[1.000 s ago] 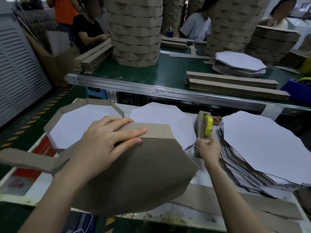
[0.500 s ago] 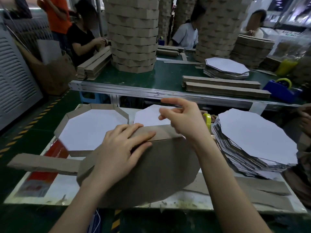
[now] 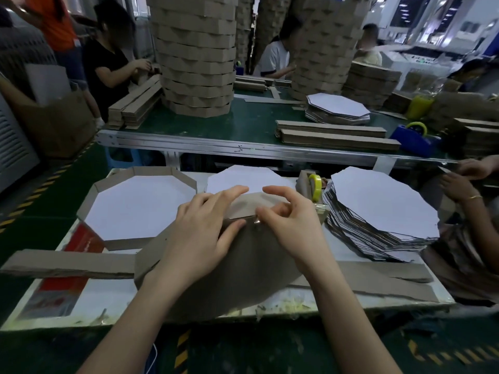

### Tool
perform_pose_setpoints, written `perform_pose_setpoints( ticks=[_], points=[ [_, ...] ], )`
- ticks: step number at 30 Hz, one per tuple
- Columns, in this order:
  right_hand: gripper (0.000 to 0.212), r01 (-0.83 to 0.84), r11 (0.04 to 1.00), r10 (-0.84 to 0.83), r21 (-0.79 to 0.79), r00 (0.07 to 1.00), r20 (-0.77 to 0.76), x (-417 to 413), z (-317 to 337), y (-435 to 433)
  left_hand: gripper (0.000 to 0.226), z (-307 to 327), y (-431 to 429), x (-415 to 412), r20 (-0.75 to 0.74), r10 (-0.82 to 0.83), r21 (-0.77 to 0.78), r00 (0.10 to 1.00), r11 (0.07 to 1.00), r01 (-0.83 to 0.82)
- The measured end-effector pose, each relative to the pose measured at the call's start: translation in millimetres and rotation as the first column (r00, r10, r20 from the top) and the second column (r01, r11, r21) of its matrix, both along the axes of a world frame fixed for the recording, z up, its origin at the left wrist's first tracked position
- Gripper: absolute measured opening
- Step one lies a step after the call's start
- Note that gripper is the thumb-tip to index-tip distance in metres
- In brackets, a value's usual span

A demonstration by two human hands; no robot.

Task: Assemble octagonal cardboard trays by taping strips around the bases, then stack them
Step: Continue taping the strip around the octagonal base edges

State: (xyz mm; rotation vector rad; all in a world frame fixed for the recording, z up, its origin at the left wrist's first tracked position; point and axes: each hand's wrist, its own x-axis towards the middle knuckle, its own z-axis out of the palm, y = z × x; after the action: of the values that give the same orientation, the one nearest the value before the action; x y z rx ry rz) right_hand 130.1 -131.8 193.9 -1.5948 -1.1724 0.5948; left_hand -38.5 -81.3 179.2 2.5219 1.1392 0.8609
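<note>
Tray under assembly: an octagonal base propped on edge at the near centre of the desk, brown underside facing the wearer, upper edge tilted away. A cardboard strip is folded over that upper edge; its loose end runs out flat to the left across the desk and beyond its left side. Both hands meet at the upper edge, almost touching, with the seam between them. Left hand: grip flat and spread, fingers lying straight over the strip and pressing it onto the base, thumb laid on the brown face just below the strip. Right hand: grip closed to a pinch, fingers curled, thumb and forefinger tips brought together at the lower edge of the strip. Under the thumb tip a small piece of clear tape shows only as a glint; how far it extends cannot be made out. A finished tray with white floor and brown walls lies flat just left of the work. A loose white octagon lies behind the hands. The tape dispenser stands behind the right hand, beside a slumped stack of octagonal bases at the right. Spare flat strips lie along the near right of the desk. Beyond it, a green conveyor carries tall columns of stacked trays.
</note>
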Motion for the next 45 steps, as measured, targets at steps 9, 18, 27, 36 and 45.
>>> perform_pose_setpoints(
  ticks=[9, 18, 27, 36, 45],
  points=[
    [0.044, -0.035, 0.998, 0.036, 0.047, 0.999, -0.024, -2.3, -8.1, -11.1, 0.041, 1.1, -3.5, -2.3, -0.142, 0.005, 0.006, 0.990, 1.000, -0.004],
    [0.055, -0.064, 0.996, 0.064, 0.056, 0.998, -0.010, 0.0, -13.6, -14.8, 0.047, 4.7, -6.4, -2.7, -0.220, 0.021, 0.028, 0.975, 1.000, -0.015],
    [0.062, -0.228, 0.973, 0.230, 0.035, 0.949, -0.216, 12.3, -2.9, -21.6, 0.048, 2.4, -5.1, -0.8, -0.286, 0.018, 0.087, 0.958, 0.996, 0.007],
    [0.072, -0.202, 0.979, 0.201, -0.020, 0.977, -0.068, 14.0, -5.5, -17.5, 0.052, 3.8, -5.8, -0.3, -0.227, 0.026, 0.048, 0.974, 0.999, -0.015],
    [0.075, -0.139, 0.990, 0.139, 0.025, 0.990, -0.014, 17.3, -16.6, -12.1, 0.037, 14.0, -4.6, 20.9, -0.086, 0.046, 0.067, 0.995, 0.997, -0.040]
  ],
)
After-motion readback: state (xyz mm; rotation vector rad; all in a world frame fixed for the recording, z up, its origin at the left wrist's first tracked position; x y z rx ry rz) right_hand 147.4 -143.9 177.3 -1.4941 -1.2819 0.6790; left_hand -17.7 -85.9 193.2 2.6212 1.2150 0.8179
